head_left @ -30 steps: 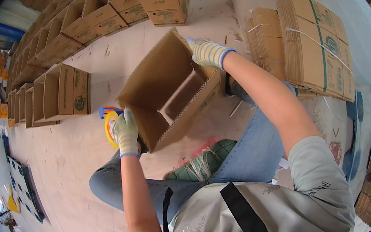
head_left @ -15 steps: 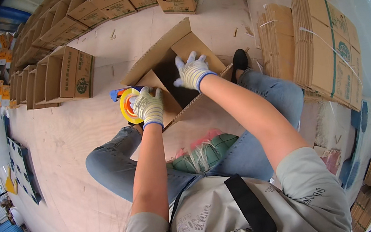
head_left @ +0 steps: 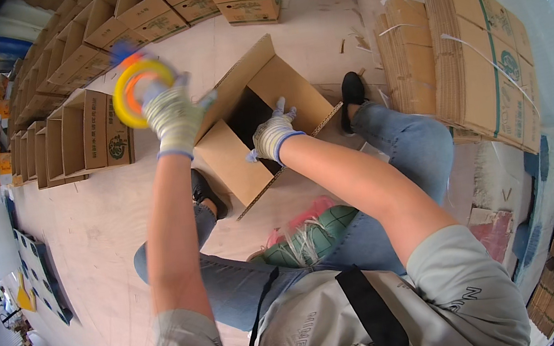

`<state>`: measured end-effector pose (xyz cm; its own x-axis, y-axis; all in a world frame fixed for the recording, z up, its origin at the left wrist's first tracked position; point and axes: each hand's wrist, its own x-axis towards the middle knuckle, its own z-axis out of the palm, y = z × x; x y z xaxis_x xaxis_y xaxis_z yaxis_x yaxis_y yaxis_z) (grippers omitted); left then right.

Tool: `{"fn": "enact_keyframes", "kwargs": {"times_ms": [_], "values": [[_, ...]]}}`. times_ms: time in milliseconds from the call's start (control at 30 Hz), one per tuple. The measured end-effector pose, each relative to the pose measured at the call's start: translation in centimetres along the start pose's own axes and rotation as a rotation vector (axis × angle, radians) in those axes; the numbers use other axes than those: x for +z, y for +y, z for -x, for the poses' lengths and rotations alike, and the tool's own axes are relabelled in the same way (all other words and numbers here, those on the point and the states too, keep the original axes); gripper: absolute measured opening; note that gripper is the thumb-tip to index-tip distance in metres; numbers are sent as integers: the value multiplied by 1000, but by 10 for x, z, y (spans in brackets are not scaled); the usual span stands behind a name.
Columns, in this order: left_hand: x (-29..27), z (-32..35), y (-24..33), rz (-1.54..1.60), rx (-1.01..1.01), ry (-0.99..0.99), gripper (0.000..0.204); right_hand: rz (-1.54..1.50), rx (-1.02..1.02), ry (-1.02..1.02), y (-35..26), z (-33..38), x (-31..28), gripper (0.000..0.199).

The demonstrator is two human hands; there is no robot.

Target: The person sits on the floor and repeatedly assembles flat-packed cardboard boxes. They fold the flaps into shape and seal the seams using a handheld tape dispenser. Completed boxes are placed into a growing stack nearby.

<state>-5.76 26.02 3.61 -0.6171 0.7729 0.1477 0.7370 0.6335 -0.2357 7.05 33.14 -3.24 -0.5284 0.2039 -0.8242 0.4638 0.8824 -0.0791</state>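
Note:
My gloved left hand [head_left: 172, 117] is closed around a tape dispenser [head_left: 123, 104] with a yellow roll, raised to the left of a brown cardboard box [head_left: 232, 167]. Motion blurs the dispenser's blue end. The box sits on the floor between my legs, its flaps standing up and its dark inside partly in view. Over the box's opening is my gloved right hand [head_left: 275, 135], fingers spread, its thumb side at the edge of the near-left flap. Nothing shows within its fingers.
Rows of open cardboard boxes [head_left: 153, 8] stand at the far left, with more boxes [head_left: 97, 133] nearer. Tied stacks of flat cardboard [head_left: 471, 70] stand on the right. A green and pink bundle [head_left: 312, 236] lies between my thighs. Cardboard scraps dot the floor.
My left hand has lifted the tape dispenser from beside the box, up and to the left. My right hand has moved left and nearer, toward the near-left flap. The box has turned slightly.

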Motion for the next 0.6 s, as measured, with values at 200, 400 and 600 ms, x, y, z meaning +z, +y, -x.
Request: {"fn": "enact_keyframes", "kwargs": {"times_ms": [200, 400, 600], "values": [[49, 45, 25, -231, 330, -238, 19, 120, -98, 19, 4, -10, -1, 77], [111, 98, 18, -86, 385, -130, 43, -79, -453, 291, 26, 21, 3, 54], [90, 95, 3, 15, 403, -170, 39, 27, -830, 1361, 91, 21, 59, 29]]}}
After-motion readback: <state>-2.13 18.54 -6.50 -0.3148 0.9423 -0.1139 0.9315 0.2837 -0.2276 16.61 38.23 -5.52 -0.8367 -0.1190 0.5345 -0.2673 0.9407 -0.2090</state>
